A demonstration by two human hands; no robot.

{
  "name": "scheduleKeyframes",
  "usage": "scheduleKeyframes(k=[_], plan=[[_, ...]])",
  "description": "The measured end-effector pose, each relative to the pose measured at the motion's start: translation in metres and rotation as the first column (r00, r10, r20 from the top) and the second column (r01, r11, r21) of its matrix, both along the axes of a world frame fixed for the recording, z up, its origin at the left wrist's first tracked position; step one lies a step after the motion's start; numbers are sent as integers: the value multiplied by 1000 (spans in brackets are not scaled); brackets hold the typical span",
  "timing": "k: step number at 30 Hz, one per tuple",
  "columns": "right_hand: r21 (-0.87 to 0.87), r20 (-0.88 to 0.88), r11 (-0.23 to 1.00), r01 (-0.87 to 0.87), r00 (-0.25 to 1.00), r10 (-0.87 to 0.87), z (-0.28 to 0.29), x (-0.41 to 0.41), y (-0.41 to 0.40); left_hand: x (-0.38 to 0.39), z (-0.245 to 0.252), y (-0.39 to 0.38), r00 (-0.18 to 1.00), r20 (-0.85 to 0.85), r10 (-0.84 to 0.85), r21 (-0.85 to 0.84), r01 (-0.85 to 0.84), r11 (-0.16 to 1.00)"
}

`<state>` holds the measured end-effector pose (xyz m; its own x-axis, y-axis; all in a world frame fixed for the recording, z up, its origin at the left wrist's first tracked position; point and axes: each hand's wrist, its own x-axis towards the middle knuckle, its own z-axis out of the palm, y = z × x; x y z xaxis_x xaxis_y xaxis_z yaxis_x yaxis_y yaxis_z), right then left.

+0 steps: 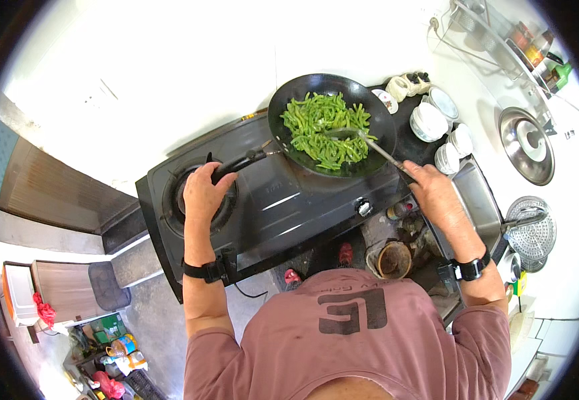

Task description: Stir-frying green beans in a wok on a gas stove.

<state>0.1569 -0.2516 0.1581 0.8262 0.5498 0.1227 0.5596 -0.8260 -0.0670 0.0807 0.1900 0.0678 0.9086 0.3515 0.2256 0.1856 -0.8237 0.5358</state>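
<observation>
A black wok stands on the right side of a black gas stove. Many cut green beans lie heaped across its bottom. My left hand is closed around the end of the wok's black handle, above the left burner. In my right hand is the handle of a metal spatula. The spatula's head rests among the beans, partly covered by them.
White bowls in stacks and seasoning jars stand right of the wok. A metal sink lies beyond my right wrist. A pot lid and a perforated steamer plate hang on the wall. A bucket sits below the counter.
</observation>
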Motion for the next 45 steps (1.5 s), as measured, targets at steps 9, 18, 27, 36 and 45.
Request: scheduleKeyframes(k=[9,18,27,36,45], plan=[[-10,8,998,64,998,-64,-28,49,33,3,8,-7,1000,-18,-1,-19,1,1000],[-169,-5,984,64,998,-65,-22,31,11,0,4,-3,1000,-11,14,-10,-14,1000],[108,-41,990,-95,994,100,2,48,-5,2,0,-3,998,59,3,31,-4,1000],[68,-159,998,-1,987,12,-22,69,-4,4,6,-10,1000,-9,20,-17,-20,1000],[264,-236,964,31,971,34,4,78,-18,3,5,-10,998,-46,44,-46,-46,998]])
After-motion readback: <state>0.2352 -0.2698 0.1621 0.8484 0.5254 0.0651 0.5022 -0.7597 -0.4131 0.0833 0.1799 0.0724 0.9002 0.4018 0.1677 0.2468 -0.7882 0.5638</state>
